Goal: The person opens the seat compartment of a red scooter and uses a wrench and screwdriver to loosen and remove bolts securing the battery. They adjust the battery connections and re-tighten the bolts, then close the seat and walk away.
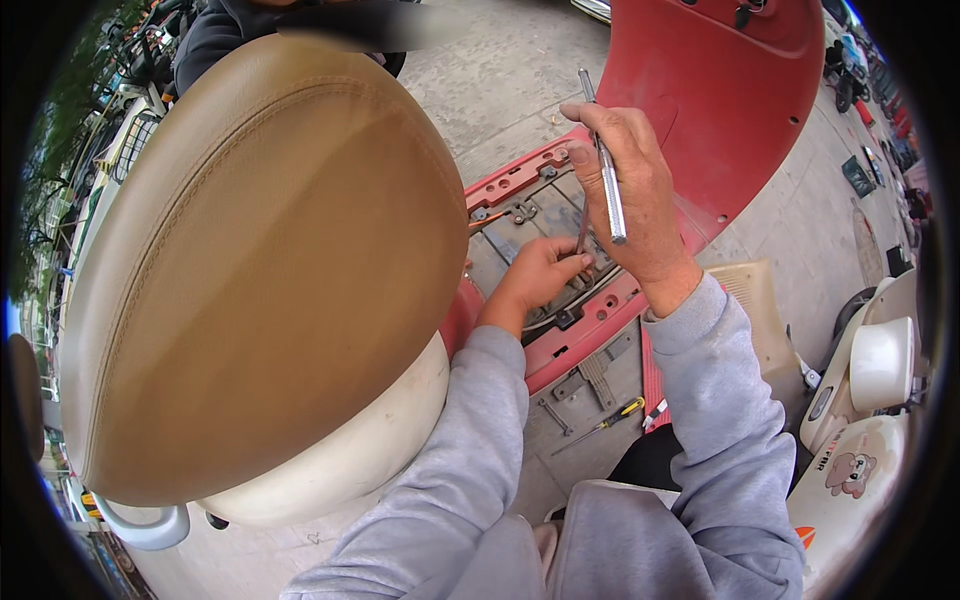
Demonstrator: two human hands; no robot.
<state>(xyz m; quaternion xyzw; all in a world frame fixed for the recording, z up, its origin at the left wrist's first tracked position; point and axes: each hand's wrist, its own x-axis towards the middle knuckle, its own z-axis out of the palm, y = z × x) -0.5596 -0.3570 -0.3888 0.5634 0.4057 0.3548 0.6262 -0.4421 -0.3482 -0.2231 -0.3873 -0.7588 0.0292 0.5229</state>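
My right hand (630, 190) grips the chrome T-handle wrench (608, 178), its sliding bar tilted upward over the scooter's floorboard frame (515, 240). Lower and to the left, my left hand (543, 272) has its fingers closed round the wrench's thin shaft where it reaches down into the frame, among bolts, brackets and a cable. The frame has red plastic edges (560, 355) with holes in them. The shaft's tip is hidden by my fingers and the parts below.
A tan seat (250, 270) on a cream body fills the left. A red front panel (740, 90) rises at top right. Below lie a screwdriver (610, 420), a small wrench (555, 418) and a beige mat (745, 290). A white scooter (850, 450) stands right; someone's dark sleeve (210, 40) shows top left.
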